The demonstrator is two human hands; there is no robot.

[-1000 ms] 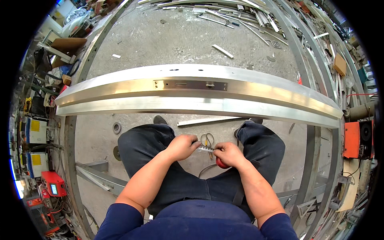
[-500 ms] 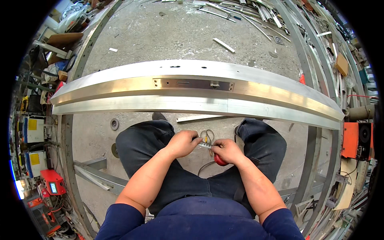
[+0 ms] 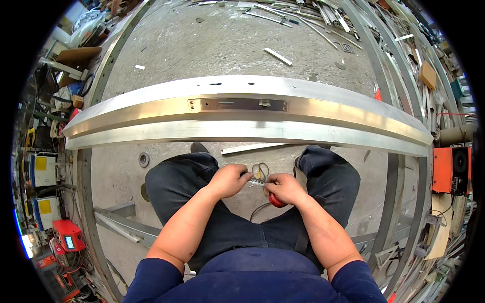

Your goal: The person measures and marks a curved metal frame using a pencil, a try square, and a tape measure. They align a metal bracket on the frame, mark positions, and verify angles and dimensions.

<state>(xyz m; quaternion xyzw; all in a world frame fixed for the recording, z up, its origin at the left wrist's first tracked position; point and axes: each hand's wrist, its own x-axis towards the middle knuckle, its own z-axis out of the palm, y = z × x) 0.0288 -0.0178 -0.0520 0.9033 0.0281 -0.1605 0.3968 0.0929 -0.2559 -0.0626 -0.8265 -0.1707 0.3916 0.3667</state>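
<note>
Between my knees, both hands are on a tape measure. My right hand (image 3: 285, 189) is closed round its red case (image 3: 276, 200). The fingers of my left hand (image 3: 230, 180) pinch the pale blade (image 3: 257, 182), a short length of which spans the gap between the hands. Ahead of them, a long silvery aluminium profile (image 3: 151, 135) lies across the metal stand, with a golden-toned face. A lock plate (image 3: 238, 104) with a small latch is set in that face. Slots and holes show in the profile's upper side.
Steel stand legs (image 3: 87, 182) rise at both sides. Below the hands, scissors-like loops (image 3: 261, 169) and a cable lie on the concrete floor. An offcut (image 3: 250, 148) lies under the profile. Metal strips (image 3: 323, 15) pile up far right; a red device (image 3: 69, 235) stands at left.
The view has shifted slightly, so the profile and floor sit a little further left. Both hands keep their grip on the tape measure, nearly still.
</note>
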